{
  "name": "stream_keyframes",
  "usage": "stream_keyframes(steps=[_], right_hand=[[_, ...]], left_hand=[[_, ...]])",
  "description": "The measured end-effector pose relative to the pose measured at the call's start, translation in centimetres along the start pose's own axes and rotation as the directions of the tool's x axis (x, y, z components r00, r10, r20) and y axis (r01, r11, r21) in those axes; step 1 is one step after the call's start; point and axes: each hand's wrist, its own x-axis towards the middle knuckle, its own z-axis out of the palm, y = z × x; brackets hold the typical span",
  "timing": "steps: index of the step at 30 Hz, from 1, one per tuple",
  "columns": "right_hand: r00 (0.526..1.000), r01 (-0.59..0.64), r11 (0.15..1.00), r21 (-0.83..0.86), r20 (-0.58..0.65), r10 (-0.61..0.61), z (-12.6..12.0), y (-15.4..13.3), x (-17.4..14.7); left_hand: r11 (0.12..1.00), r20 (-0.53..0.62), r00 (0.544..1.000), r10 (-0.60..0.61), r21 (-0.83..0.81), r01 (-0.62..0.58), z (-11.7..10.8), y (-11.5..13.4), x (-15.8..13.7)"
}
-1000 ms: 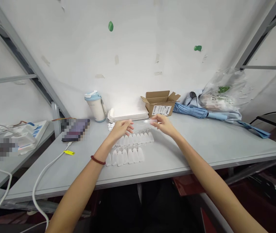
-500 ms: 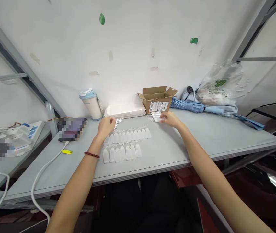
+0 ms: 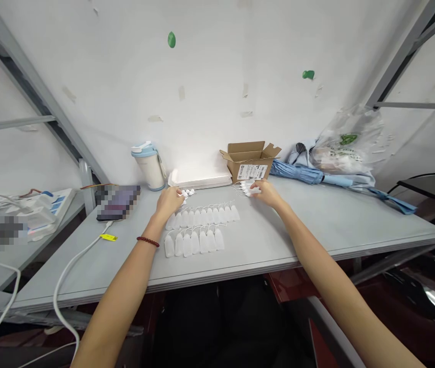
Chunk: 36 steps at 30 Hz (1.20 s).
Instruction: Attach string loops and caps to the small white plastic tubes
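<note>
My left hand [image 3: 169,202] is over a small heap of white pieces [image 3: 190,192], its fingers drawn together at the heap's near-left edge. A white bit shows at the fingertips; its kind is too small to tell. My right hand [image 3: 266,193] has thumb and fingers closed at the edge of a bunch of translucent white tags with strings [image 3: 245,188], in front of the cardboard box. Between my hands, a back row of tags [image 3: 202,216] lies flat with strings pointing away from me. A shorter front row of tags [image 3: 194,242] lies nearer the table edge.
Behind the tags stand a blue-lidded cup [image 3: 149,167], a low white stack [image 3: 200,179] and an open cardboard box [image 3: 248,162]. A folded blue umbrella [image 3: 301,173] and a plastic bag [image 3: 349,145] lie right. A phone [image 3: 118,202] with a white cable [image 3: 68,271] is left.
The view has tilted and shifted slightly. My left fingers have come down closer to the small white pieces. My right hand stays at the bunch of tags. Both rows look unchanged.
</note>
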Motion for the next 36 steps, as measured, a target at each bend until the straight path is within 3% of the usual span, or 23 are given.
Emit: stream_keyframes(steps=[3, 8, 11, 19, 24, 28, 32, 36], right_hand=[[1.000, 0.003, 0.999, 0.046, -0.004, -0.003, -0.4, -0.9, -0.3], [0.970, 0.006, 0.976, 0.217, 0.235, -0.059, -1.4, -3.1, -1.2], [0.948, -0.009, 0.977, 0.213, 0.313, -0.059, -1.8, -4.0, -1.5], [0.961, -0.103, 0.994, 0.035, 0.262, 0.091, -2.4, -2.1, -1.1], [0.960, -0.109, 0.994, 0.028, 0.263, 0.098, -2.4, -1.5, -1.0], [0.958, -0.118, 0.991, 0.062, 0.271, 0.097, -2.5, -1.8, -1.1], [0.960, -0.156, 0.988, 0.003, 0.234, 0.151, -2.8, -1.4, -1.0], [0.967, -0.205, 0.976, -0.077, 0.137, 0.214, -2.8, -0.4, -0.9]], left_hand=[[0.999, 0.023, 0.999, -0.025, 0.038, 0.024, 0.0, 0.3, -0.2], [0.996, 0.016, 0.999, 0.039, 0.086, -0.040, 0.4, 0.2, -0.4], [0.994, 0.000, 0.998, 0.058, 0.091, -0.057, 0.8, -0.2, -0.3], [0.996, 0.034, 0.998, 0.046, 0.074, -0.049, 0.9, -0.4, -0.1], [0.998, 0.069, 0.998, 0.013, 0.065, -0.017, 0.7, -0.2, -0.2], [0.994, -0.074, 0.997, -0.004, -0.105, -0.003, -0.1, 0.1, -0.1], [0.937, -0.295, 0.954, -0.048, -0.345, -0.060, -1.3, 1.1, -0.5], [0.914, -0.370, 0.928, -0.037, -0.388, -0.117, -1.7, 2.2, -1.1]])
